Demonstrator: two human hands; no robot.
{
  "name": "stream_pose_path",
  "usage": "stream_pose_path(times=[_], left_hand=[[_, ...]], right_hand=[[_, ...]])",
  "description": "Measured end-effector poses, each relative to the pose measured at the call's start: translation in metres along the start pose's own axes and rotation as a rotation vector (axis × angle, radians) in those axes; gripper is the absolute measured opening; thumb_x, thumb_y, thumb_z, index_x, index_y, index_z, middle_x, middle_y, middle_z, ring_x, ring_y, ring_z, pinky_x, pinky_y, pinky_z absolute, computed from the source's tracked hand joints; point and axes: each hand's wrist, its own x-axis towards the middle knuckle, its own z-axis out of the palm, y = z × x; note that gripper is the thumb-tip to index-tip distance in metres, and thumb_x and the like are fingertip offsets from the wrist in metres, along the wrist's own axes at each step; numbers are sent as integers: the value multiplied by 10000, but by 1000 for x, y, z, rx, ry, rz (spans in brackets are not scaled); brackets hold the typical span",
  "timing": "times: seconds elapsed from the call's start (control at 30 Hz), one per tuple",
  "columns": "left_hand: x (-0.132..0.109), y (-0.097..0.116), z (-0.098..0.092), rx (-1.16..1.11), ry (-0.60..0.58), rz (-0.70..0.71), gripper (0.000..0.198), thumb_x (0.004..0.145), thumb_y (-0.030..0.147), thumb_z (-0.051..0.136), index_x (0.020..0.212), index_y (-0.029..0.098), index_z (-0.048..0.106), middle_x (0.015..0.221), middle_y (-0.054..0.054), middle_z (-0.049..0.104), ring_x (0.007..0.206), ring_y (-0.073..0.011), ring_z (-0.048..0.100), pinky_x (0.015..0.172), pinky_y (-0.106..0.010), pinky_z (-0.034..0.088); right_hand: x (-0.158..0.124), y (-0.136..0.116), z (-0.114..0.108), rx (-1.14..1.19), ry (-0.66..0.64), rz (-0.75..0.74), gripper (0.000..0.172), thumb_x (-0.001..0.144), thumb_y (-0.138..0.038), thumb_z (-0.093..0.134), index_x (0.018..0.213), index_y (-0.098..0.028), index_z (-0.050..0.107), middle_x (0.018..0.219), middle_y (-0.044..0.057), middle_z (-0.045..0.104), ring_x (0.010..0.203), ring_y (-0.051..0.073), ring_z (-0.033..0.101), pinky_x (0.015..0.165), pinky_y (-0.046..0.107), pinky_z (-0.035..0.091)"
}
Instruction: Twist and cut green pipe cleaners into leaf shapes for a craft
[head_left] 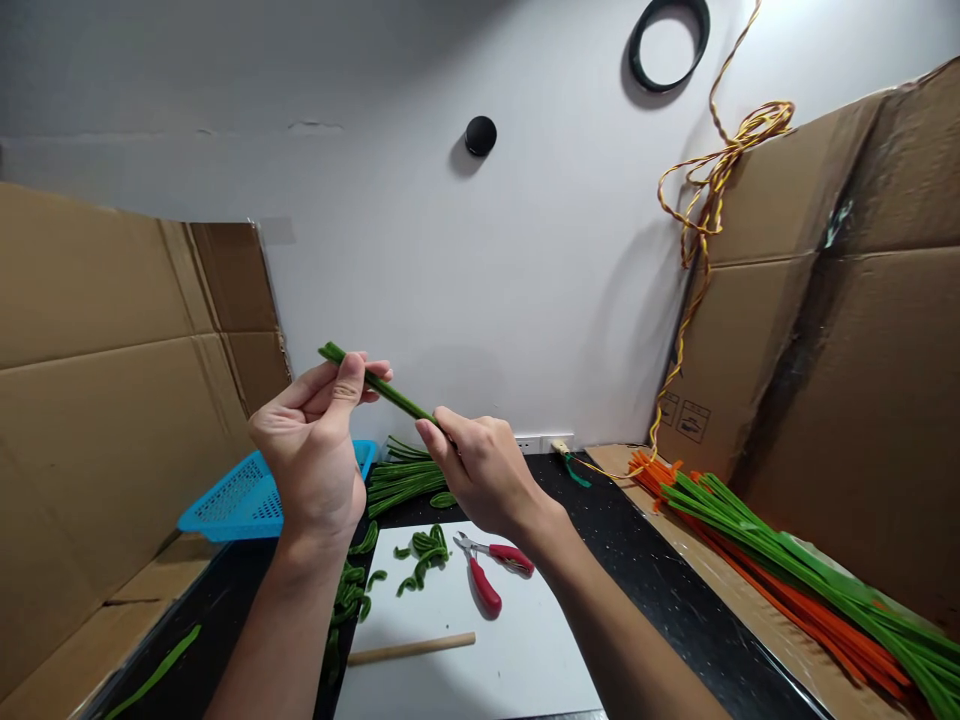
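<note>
A dark green fuzzy pipe cleaner bundle (401,400) stretches slantwise between my hands, raised in front of the wall. My left hand (319,430) pinches its upper left end between thumb and fingers. Wrapped around the lower right end is my right hand (484,465), which hides that end. Below them, a white board (420,690) bears curled green pipe cleaner pieces (427,548), red-handled nippers (484,585) with the handles spread, and a thin wooden stick (412,648). How many strands I hold cannot be made out.
Behind my left wrist is a blue plastic basket (240,495). Long green pipe cleaners (405,480) lie behind the board, more curls (349,595) at its left. Green strips (802,570) and orange strips (817,625) lie at right. Cardboard walls (862,350) flank the black counter (622,560); a yellow twisted cord (682,330) hangs down.
</note>
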Motion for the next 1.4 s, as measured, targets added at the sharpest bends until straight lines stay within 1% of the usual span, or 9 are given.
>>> stream_pose_path(times=[0.27,0.37,0.47,0.57,0.73,0.83,0.93,1.17,1.4], left_hand=[[1,4,-3,-92,-29,-110,122,804,294,874,817,187,818,818,-29,803,761,-140,753,768,-251,600],[1,7,-4,-103,-29,-141,116,813,294,865,817,189,816,829,-27,803,774,-139,758,766,-239,607],[3,11,-5,-109,-1,-129,100,814,278,863,801,195,810,822,-16,796,786,-139,761,789,-243,620],[5,14,-7,-84,23,-86,94,823,276,856,805,198,807,844,-16,797,805,-147,770,818,-256,630],[5,19,-8,-97,-31,-72,99,838,307,853,845,217,813,888,-15,814,834,-151,786,807,-243,641],[5,19,-7,-95,-79,-113,127,823,326,867,859,214,817,909,-24,822,847,-153,791,751,-214,648],[3,18,-5,-100,-95,-156,137,821,329,867,865,213,808,936,-26,827,780,-140,788,716,-206,653],[-5,13,3,-149,-143,-227,217,817,333,874,963,213,766,985,-39,829,749,-162,799,703,-241,666],[-4,4,3,-106,-152,-238,271,793,341,893,945,165,754,976,-83,827,769,-180,796,758,-295,678]], right_hand=[[-1,5,8,-39,163,-67,399,1124,-365,292,748,-242,239,570,-69,275,503,112,168,539,314,161],[-1,8,7,-60,179,-65,413,1124,-382,307,743,-242,231,569,-66,272,514,118,157,537,314,166],[-1,8,4,43,167,-38,426,1125,-397,324,734,-242,253,580,-61,287,519,118,183,537,311,192],[-1,3,-1,169,162,-24,445,1131,-432,312,731,-236,323,597,-45,363,517,108,274,544,300,256],[1,-7,-16,362,175,-5,488,1123,-478,371,703,-232,353,601,-43,372,511,90,338,501,274,306],[2,-7,-26,524,238,53,507,1093,-508,469,673,-229,411,571,-54,358,472,77,351,439,255,316],[2,-2,-35,602,308,119,492,1052,-556,541,688,-231,475,535,-66,355,420,69,349,371,243,307],[1,6,-51,567,386,160,455,1013,-568,612,715,-230,543,466,-80,364,359,68,367,323,236,335],[-3,18,-59,477,327,90,438,1040,-490,603,704,-210,577,495,-65,397,382,62,384,341,240,333]])
